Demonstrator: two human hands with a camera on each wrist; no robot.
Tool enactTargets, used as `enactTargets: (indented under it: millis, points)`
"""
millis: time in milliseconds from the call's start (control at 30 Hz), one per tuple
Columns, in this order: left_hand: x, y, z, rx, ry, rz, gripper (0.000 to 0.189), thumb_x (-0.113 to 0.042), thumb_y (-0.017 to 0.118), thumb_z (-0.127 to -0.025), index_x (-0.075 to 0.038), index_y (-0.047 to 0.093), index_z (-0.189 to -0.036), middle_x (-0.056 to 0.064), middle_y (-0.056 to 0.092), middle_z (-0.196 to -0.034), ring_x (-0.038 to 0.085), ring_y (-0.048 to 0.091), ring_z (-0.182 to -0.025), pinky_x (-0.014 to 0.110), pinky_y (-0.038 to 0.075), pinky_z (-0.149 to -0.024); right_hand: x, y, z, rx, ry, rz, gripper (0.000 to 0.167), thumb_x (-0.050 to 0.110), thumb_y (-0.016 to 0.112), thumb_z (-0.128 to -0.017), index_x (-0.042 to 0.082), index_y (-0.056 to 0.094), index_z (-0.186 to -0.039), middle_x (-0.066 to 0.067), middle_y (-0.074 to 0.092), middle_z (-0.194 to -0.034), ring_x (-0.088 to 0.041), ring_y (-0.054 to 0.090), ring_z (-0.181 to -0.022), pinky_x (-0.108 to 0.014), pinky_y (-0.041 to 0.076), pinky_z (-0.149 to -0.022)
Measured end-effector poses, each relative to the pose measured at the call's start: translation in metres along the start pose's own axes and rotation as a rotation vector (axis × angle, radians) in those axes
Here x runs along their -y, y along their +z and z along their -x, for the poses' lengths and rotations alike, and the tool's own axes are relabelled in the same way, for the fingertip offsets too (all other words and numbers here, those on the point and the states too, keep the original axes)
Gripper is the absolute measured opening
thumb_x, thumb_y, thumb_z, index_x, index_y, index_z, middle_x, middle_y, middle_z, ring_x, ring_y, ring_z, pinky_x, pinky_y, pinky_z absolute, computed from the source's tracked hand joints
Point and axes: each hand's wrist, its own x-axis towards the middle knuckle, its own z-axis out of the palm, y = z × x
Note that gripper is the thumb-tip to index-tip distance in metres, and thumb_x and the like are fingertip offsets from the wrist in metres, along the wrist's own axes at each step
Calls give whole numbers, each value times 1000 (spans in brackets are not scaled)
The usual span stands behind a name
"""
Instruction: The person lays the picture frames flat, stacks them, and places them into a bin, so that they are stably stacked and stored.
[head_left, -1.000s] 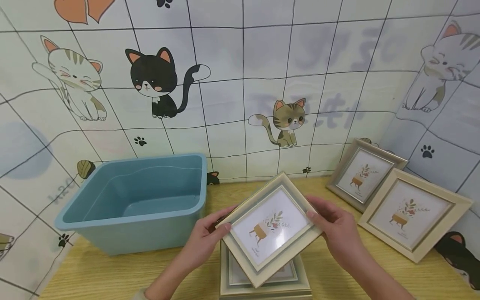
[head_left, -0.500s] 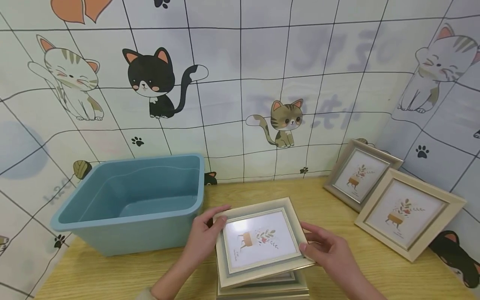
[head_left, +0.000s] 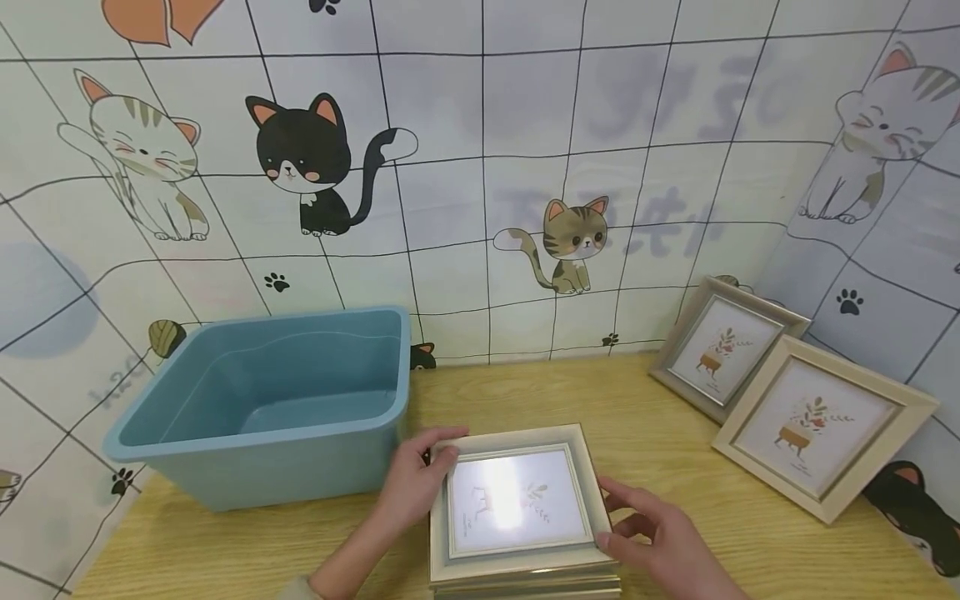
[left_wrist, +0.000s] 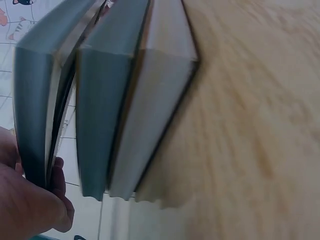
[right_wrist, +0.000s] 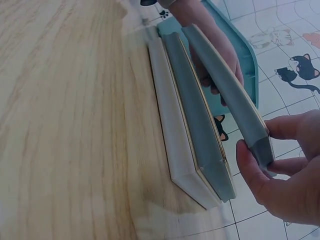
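Left hand (head_left: 415,482) and right hand (head_left: 662,533), in the head view, on opposite sides of a cream picture frame (head_left: 517,500), both gripping it by the edges, directly over a stack of similar frames (head_left: 525,591) on a wood-grain table (head_left: 495,392). Bright glare on its front, washing out part of the plant print. To the left, a blue tub (head_left: 270,462); to the right, a greyish-brown frame (head_left: 723,350) partly behind a pale frame (head_left: 817,427). From the left wrist, curled fingers around the held edge, with a visible gap above the stack. From the right wrist, a thumb-and-finger pinch near one corner, with the gap again plain. Possible trouble: fingertips trapped underneath if lowered carelessly; a crooked, slippery pile if set down askew; a knocked corner from uneven release.
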Motion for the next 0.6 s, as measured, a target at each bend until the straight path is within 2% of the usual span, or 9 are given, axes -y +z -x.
enactTargets:
  millis: [67,133,233,367,500,600]
  points:
    - [4,3,0,-1,15,-8,25,-4,65,-98,-12,77,-119,5,70,-125,15,58,-86,27,47,-78,-3,-1,1,14,1,15,68,5,74,-93,-16,40,-147,-19,62,-119,-14,67,-84,-27,55,-75]
    - [9,6,1,-3,32,-24,24,-3,65,-98,-11,77,-118,5,70,-125,18,58,-107,29,46,-88,-5,-1,1,21,16,19,69,6,75,-93,-16,39,-148,-17,62,-118,-14,67,-85,-27,55,-75]
    - [14,9,1,13,54,-33,24,-3,64,-98,-10,76,-117,6,70,-125,24,58,-103,31,47,-87,-7,-2,2,35,44,26,70,7,75,-92,-15,39,-148,-15,60,-117,-15,66,-85,-27,54,-74]
    - [17,12,-1,24,76,-38,23,-3,63,-99,-9,75,-117,7,69,-126,25,57,-110,39,45,-95,-10,-3,2,50,53,34,69,8,74,-93,-15,39,-148,-15,58,-118,-15,65,-87,-26,54,-74]
    - [19,13,-4,18,66,-27,22,-2,64,-97,-8,75,-116,6,70,-123,29,56,-122,48,42,-102,-13,-3,0,59,43,34,68,9,74,-94,-15,40,-148,-14,59,-118,-15,64,-89,-27,54,-77]
    - [21,13,-6,24,44,-15,22,-2,65,-97,-8,75,-115,6,71,-121,29,56,-124,46,41,-105,-15,-3,-1,71,36,40,69,9,73,-94,-16,39,-148,-13,59,-118,-13,63,-88,-27,54,-77]
